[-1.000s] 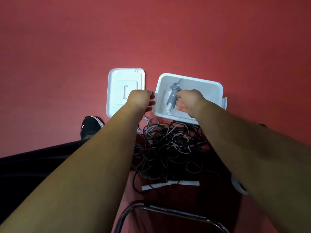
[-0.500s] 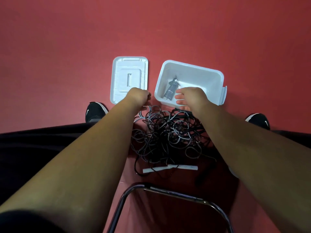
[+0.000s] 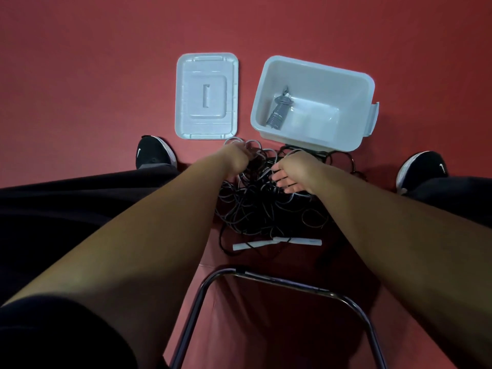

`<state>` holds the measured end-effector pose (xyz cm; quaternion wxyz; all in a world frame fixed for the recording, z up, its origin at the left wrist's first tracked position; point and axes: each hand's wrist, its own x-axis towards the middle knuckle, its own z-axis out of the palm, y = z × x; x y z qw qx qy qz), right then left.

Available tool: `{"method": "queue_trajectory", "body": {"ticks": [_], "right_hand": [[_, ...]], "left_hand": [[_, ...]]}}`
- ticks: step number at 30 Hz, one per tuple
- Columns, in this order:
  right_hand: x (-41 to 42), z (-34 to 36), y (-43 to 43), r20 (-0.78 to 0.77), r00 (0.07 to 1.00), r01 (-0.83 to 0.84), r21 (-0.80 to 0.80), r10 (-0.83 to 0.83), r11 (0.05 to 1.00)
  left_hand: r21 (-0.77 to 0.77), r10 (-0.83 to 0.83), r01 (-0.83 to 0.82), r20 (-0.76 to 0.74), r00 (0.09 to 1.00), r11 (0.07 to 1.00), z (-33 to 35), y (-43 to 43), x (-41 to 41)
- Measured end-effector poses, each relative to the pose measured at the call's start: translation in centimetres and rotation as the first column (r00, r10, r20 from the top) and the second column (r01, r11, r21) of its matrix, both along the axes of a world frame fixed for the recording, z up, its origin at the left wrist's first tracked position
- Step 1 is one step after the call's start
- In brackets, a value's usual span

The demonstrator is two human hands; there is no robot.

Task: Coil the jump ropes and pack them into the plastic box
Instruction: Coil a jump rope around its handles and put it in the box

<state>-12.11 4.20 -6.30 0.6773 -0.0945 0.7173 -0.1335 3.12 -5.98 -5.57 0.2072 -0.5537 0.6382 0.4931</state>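
Note:
A tangled heap of black and grey jump ropes (image 3: 255,206) lies on the red floor between my feet. A white plastic box (image 3: 354,83) stands open behind it, with one coiled grey rope bundle (image 3: 279,110) lying inside at its left. Its white lid (image 3: 206,95) lies flat to the left of the box. My left hand (image 3: 235,158) reaches into the far left of the heap with fingers curled among grey loops. My right hand (image 3: 292,173) hovers over the heap's right side, fingers spread and relaxed, holding nothing. Two white handles (image 3: 277,242) lie at the heap's near edge.
A black shoe (image 3: 154,153) stands left of the heap and another black shoe (image 3: 423,169) to the right. A chrome chair frame (image 3: 282,283) curves across the floor close to me. Dark trouser legs fill the left and right edges.
Both hands have pulled back from the box and lid down onto the rope heap. The right hand left the coiled bundle lying in the box.

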Motion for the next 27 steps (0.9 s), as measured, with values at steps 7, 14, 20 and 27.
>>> {"method": "queue_trajectory", "body": {"ticks": [7, 14, 20, 27], "right_hand": [[-0.5, 0.7, -1.2, -0.012, 1.000, -0.017, -0.018, 0.017, 1.000], [-1.4, 5.0, -0.6, -0.105, 0.994, -0.048, -0.087, 0.038, 0.995], [-1.6, 13.2, -0.7, -0.334, 0.937, -0.189, -0.231, 0.105, 0.954], [-2.3, 25.7, -0.3, -0.389, 0.910, -0.339, -0.495, 0.144, 0.800]], "left_hand": [[-0.143, -0.194, 0.204, 0.079, 0.978, 0.968, -1.9, -0.7, 0.2], [-0.257, 0.008, -0.042, -0.135, 0.991, 0.966, 6.5, -1.3, -0.3], [-0.143, 0.089, -0.167, -0.435, 0.896, 0.976, 16.0, -0.9, -0.2], [-0.218, -0.010, -0.182, -0.666, 0.746, 0.959, 31.9, 0.6, -0.4]]}}
